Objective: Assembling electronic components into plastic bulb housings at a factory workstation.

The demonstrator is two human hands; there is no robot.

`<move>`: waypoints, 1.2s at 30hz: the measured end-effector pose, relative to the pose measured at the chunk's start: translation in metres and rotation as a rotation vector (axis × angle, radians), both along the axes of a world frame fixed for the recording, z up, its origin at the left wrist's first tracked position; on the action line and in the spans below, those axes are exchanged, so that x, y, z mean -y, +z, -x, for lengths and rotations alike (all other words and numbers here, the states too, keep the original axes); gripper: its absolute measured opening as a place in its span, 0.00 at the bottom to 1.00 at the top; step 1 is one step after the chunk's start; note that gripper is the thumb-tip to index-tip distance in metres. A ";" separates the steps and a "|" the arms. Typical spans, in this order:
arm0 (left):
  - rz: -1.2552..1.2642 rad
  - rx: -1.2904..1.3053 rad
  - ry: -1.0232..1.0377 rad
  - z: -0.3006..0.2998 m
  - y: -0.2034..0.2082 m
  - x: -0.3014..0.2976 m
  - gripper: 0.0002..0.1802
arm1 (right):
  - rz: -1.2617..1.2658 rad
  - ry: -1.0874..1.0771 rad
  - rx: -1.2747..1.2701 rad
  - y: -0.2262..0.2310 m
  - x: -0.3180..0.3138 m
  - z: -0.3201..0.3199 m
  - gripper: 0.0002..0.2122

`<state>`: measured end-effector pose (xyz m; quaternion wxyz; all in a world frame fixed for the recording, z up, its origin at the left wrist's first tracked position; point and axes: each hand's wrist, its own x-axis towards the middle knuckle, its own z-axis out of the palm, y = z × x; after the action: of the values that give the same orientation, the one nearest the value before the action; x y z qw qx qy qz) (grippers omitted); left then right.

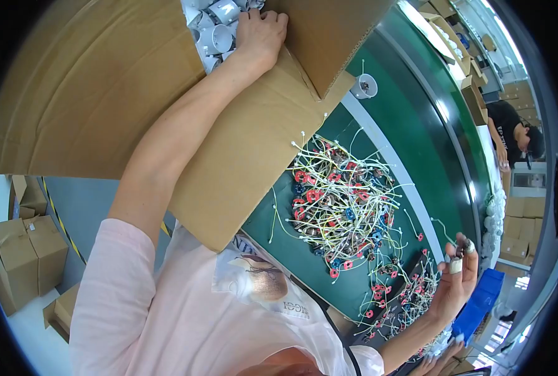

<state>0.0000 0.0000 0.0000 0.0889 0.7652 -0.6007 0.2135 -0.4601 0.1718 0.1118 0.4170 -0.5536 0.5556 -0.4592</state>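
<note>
My left hand (261, 39) reaches into an open cardboard box (235, 188) at the top. Its fingers curl down among white plastic cups (216, 39), and the fingertips are hidden. On the right, my right hand (456, 285) is raised with its fingers closed on a small dark wired component (461, 248). A pale wire sticks out from that piece, and white coverings wrap some fingertips. Between my hands a pile of wired components (348, 207) in red, blue and brown lies tangled on the green work surface (279, 219).
One white cup (364, 86) with something inside stands beyond the box flap. More wired pieces (410, 301) lie near a blue bin (479, 301). Another person (511, 135) works at the far right, and someone's hand (442, 362) shows at the lower right. Cartons (31, 254) stand at left.
</note>
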 end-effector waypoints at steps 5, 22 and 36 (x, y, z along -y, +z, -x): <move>0.047 -0.027 -0.080 0.009 0.001 -0.019 0.21 | 0.020 0.108 0.239 0.002 0.015 -0.033 0.23; -0.182 -1.359 -0.737 0.044 0.018 -0.140 0.28 | -0.124 0.536 0.382 -0.013 0.065 -0.163 0.18; -0.042 -1.484 -0.765 0.050 0.012 -0.142 0.29 | -0.222 0.675 0.488 -0.019 0.073 -0.174 0.22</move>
<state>-0.0504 0.1419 0.0120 0.5136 0.4520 -0.6083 -0.4023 -0.2859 0.0988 0.0932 0.7201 -0.5313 0.2744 -0.3520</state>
